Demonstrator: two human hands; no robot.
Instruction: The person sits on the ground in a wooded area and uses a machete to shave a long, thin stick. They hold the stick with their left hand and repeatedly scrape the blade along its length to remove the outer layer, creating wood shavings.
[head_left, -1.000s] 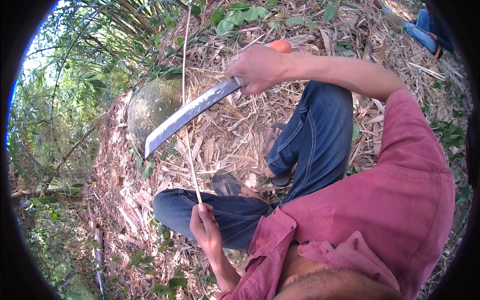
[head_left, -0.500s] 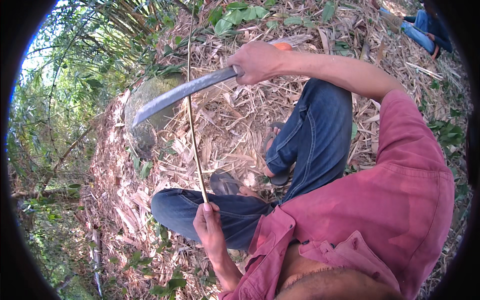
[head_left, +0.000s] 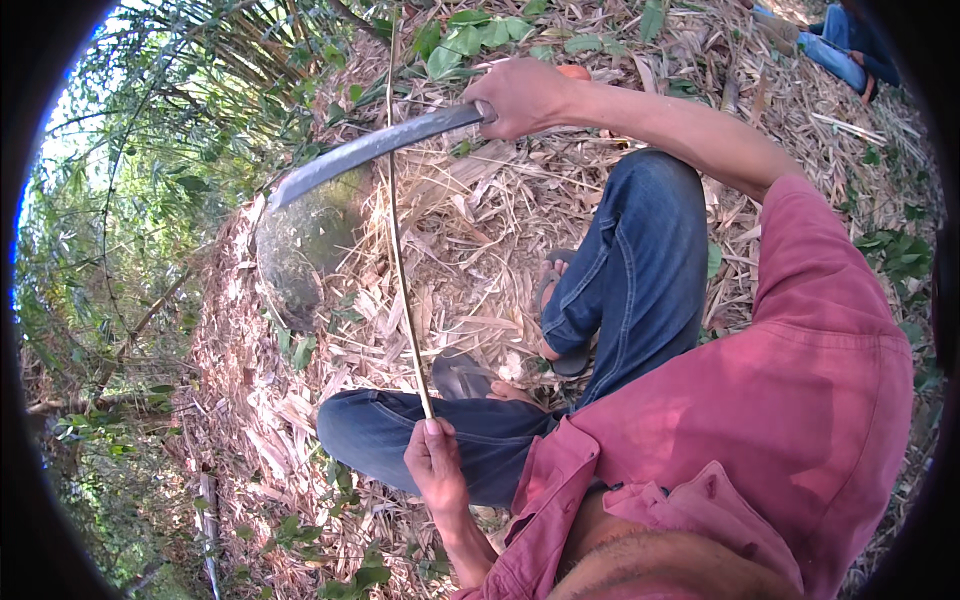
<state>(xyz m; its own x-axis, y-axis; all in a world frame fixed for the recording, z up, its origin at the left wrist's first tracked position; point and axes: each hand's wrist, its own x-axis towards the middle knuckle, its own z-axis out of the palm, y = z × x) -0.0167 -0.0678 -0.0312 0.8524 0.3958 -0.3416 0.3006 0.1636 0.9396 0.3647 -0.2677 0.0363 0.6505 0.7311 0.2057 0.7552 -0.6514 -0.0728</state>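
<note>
Holds machete (head_left: 350, 157) in closed right hand (head_left: 515, 98), above and right of boulder (head_left: 312, 240), across thin strip (head_left: 403, 280). Pinches strip's lower end in closed left hand (head_left: 437, 465), below and right of boulder.

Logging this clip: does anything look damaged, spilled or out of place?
Nothing clearly stands out: the right hand holds a knife across the thin stick in the left hand, over scattered dry scraps.
</note>
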